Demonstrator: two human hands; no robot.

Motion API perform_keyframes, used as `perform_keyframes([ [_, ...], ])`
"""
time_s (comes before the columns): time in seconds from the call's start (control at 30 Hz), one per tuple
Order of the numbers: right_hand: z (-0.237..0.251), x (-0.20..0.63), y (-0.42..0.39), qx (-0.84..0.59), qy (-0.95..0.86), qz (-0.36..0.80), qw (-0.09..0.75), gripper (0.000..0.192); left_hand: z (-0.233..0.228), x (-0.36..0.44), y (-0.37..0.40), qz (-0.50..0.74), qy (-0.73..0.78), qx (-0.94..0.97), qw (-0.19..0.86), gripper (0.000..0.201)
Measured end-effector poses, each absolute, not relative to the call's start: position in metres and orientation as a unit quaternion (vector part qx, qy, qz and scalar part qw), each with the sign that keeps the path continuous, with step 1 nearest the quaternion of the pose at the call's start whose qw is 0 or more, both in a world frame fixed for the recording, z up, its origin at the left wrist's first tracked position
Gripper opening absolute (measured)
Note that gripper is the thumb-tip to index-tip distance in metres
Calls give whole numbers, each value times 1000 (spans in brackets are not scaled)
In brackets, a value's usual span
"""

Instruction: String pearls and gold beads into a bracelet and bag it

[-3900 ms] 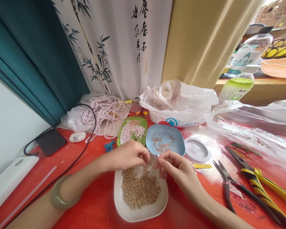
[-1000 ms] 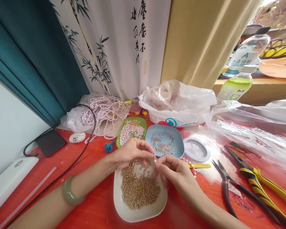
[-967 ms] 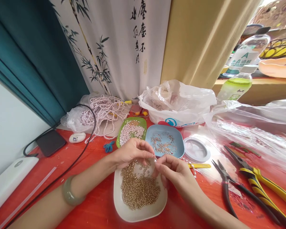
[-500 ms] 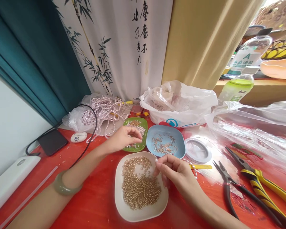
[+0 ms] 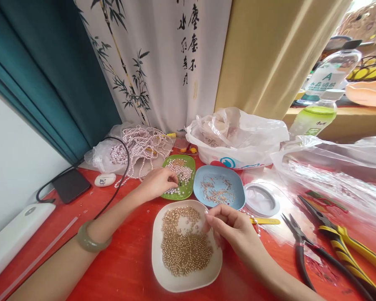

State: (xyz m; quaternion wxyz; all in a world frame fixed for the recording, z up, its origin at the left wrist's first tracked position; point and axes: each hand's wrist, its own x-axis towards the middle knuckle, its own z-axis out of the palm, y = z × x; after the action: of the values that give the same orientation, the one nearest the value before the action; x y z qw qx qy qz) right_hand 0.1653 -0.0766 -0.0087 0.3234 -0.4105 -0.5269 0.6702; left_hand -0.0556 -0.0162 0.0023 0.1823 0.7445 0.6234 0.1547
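My left hand (image 5: 160, 183) reaches over the left side of a green plate (image 5: 190, 183), fingertips pinched down among its pearl beads (image 5: 183, 170); whether a bead is between them is hidden. Over the right rim of a cream plate (image 5: 158, 272), my right hand (image 5: 230, 225) is closed in a pinch on a small white pearl bead (image 5: 206, 212). Many small gold beads (image 5: 186, 251) fill the middle of the cream plate. Behind the right hand, a blue plate (image 5: 203, 172) carries thin metal pins (image 5: 217, 194).
Pliers with black handles (image 5: 301, 242) and yellow-black pliers (image 5: 335, 242) lie at right. A white tape roll (image 5: 261, 198) and yellow tweezers (image 5: 266, 221) are near the blue plate. Behind are pearl strands (image 5: 141, 146) and a plastic bag (image 5: 247, 142); a black cable (image 5: 127, 154) curves at left.
My left hand has moved slightly left and its fingers have lowered toward the beads in the green plate. My right hand keeps its pinch in nearly the same place.
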Motion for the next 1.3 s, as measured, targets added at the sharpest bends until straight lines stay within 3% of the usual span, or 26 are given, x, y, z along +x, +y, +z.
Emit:
perform_keyframes([
  [0.23, -7, 166, -76, -413, -530, 667, 322, 18, 4, -50, -18, 193, 612, 734, 222, 14],
  [0.43, -4, 165, -76, -423, -521, 669, 321, 19, 10, -25, -32, 314, 519, 583, 541, 18],
  [0.57, -1, 165, -77, -433, -517, 668, 315, 18, 9, -12, -41, 330, 476, 506, 639, 17],
  [1.3, -2, 164, -78, -428, -498, 682, 321, 17, 6, -7, -48, 329, 435, 494, 677, 10],
])
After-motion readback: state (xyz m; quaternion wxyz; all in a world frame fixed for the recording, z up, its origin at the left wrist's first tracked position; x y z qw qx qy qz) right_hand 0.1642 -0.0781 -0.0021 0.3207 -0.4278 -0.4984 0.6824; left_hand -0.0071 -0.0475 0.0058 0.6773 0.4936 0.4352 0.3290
